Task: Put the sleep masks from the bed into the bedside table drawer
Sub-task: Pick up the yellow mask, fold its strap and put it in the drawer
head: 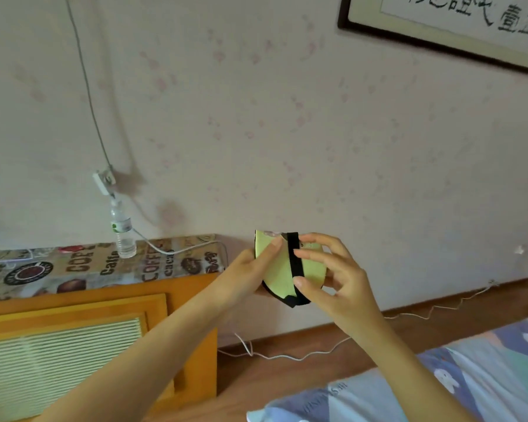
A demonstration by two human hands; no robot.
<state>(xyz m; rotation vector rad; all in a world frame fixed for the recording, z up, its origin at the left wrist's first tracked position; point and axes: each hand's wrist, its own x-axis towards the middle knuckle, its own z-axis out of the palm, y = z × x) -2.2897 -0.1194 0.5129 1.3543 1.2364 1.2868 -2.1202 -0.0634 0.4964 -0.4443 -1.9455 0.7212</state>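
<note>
Pink-flowered wall behind, orange bedside table (192,300) lower left: your left hand (250,269) and right hand (333,275) pinch a folded sleep mask (279,269) in mid-air, probably light, soft and floppy, best gripped across its fold.

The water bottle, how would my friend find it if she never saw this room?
Look at the orange bedside table on the left, whose top is covered in coffee pictures. At the back, by the wall, stands the water bottle, upright. It is the only clear, tall thing there, with a green-and-white label; a white cable lies beside it.
</note>
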